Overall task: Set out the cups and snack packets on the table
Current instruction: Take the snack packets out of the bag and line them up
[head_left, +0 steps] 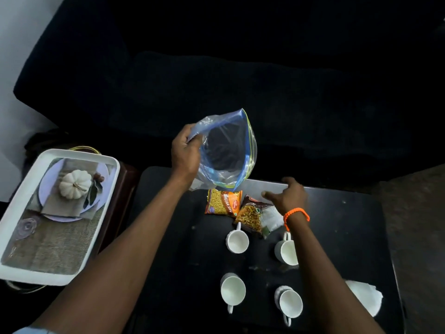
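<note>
Several white cups stand on the black table (342,225): one (237,241) at mid-left, one (286,251) at mid-right partly behind my right forearm, and two nearer ones (233,291) (290,303). An orange snack packet (222,202) lies flat beyond them. Beside it lies a brown and clear snack packet (256,215). My left hand (185,150) grips the rim of an empty clear zip bag (228,150) held above the table's far edge. My right hand (287,195) hovers over the brown packet's far end with fingers spread, holding nothing.
A white tray (21,213) with a printed pumpkin picture sits on a brown stand to the left. A white crumpled cloth or paper (366,297) lies at the table's near right. A dark sofa fills the background beyond the table.
</note>
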`<action>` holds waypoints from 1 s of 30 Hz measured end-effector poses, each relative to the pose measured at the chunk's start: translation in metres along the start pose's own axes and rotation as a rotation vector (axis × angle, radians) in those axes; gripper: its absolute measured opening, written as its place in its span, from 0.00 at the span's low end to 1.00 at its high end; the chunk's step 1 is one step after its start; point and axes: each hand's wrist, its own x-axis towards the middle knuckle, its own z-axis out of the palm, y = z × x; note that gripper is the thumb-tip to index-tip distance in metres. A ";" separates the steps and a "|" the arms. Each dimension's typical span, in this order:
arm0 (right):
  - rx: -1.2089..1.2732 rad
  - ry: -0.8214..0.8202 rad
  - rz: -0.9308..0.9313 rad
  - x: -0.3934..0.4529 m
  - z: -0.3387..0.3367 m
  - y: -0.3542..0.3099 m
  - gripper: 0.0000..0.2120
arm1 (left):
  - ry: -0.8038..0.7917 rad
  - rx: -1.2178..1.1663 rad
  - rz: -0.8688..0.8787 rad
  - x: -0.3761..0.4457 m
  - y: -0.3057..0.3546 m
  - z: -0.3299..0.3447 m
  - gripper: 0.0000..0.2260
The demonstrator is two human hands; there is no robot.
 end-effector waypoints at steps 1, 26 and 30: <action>0.044 0.007 -0.080 0.001 -0.006 -0.007 0.39 | -0.029 -0.068 -0.036 -0.001 0.005 0.003 0.10; 1.376 -0.128 0.231 0.007 -0.186 -0.001 0.16 | -0.578 -0.259 -0.290 -0.083 0.072 0.177 0.33; 0.951 -0.101 0.148 -0.004 -0.213 0.017 0.13 | -0.861 0.229 0.062 -0.107 0.078 0.217 0.37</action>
